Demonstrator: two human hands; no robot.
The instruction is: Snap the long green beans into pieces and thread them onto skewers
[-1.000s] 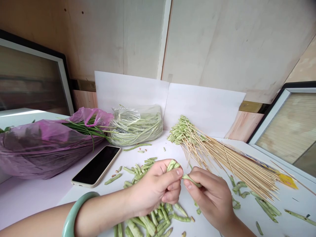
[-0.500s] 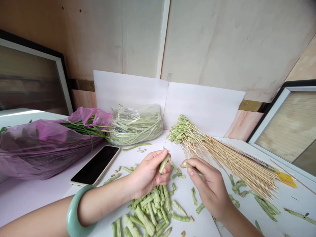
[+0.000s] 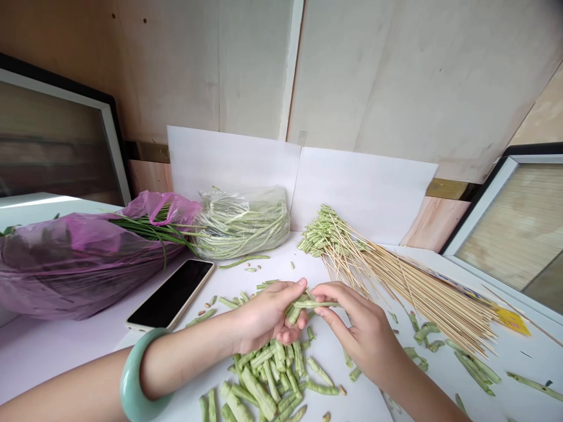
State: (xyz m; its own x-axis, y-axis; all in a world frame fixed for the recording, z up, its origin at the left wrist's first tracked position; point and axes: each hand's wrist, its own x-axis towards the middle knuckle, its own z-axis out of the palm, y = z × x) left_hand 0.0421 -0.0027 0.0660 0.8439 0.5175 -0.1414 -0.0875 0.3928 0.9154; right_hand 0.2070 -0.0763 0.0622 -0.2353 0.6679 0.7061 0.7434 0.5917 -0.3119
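My left hand [image 3: 270, 310], with a pale green bangle on its wrist, is closed around short cut pieces of green bean [image 3: 292, 315]. Thumb and fingers of my right hand [image 3: 358, 319] pinch the end of a slim bean piece [image 3: 315, 304], which reaches across to the left fingertips. The hands almost meet above a loose pile of cut bean pieces [image 3: 264, 375] on white paper. Behind my right hand lies a bundle of thin wooden skewers [image 3: 422, 293], with bean pieces [image 3: 325, 228] threaded on their far ends.
A phone [image 3: 171, 296] lies left of my hands. Beyond it are a purple plastic bag [image 3: 79, 264] of greens and a clear bag [image 3: 241, 225] of long beans. Bean scraps [image 3: 475, 369] are scattered at the right. White boards [image 3: 365, 187] stand against the wall.
My right hand has moved left and now meets the left hand. The bean piece in its pinch lies across the left hand's pieces. My left hand has dropped slightly.
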